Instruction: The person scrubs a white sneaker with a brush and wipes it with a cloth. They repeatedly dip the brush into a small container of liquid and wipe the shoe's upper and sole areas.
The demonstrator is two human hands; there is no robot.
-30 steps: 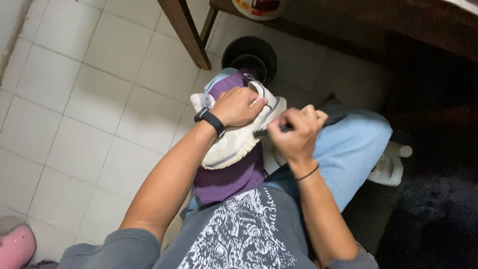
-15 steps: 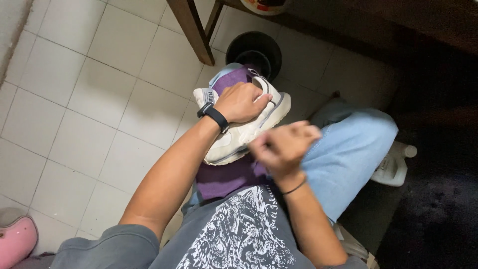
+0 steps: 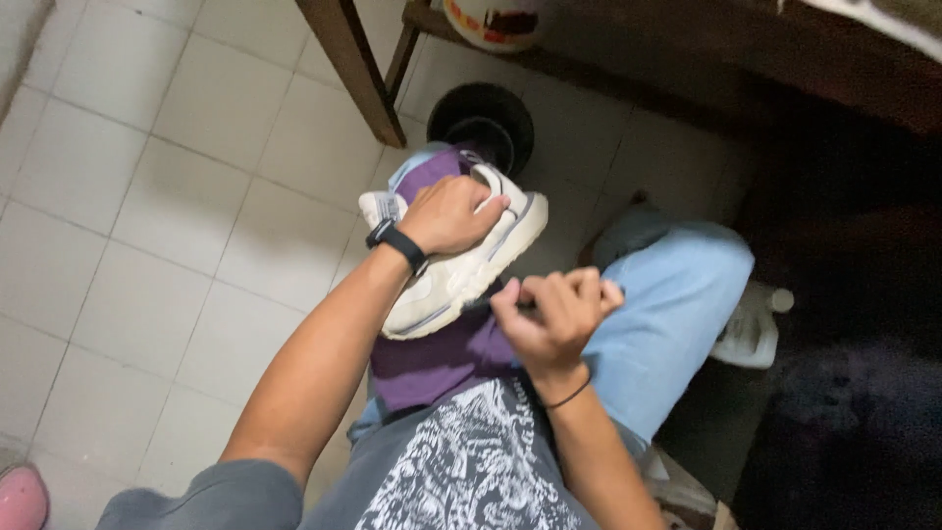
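Here, near to far:
Shirt: a grey printed shirt (image 3: 471, 461) fills the lower edge.
Right hand: the right hand (image 3: 551, 316) has its fingers curled shut around a thin dark tool (image 3: 483, 303), maybe a small brush, I cannot tell which; its tip is at the sole edge of the shoe.
Cloth: a purple cloth (image 3: 442, 358) lies over the lap, under the shoe.
Shoe: the white sneaker (image 3: 461, 265) rests on the lap, tilted, between both hands.
Left hand: the left hand (image 3: 453, 214), with a black wristband, presses on top of the shoe, fingers closed over it.
Risk: the shoe may slide off the knee if the top grip loosens; a hard push with the tool could also tip it.
Far: a black bucket (image 3: 483, 123) and a wooden table leg (image 3: 345, 64) stand on the white tile floor (image 3: 147, 196); a plastic bottle (image 3: 751, 329) lies beside the blue jeans (image 3: 667, 314).
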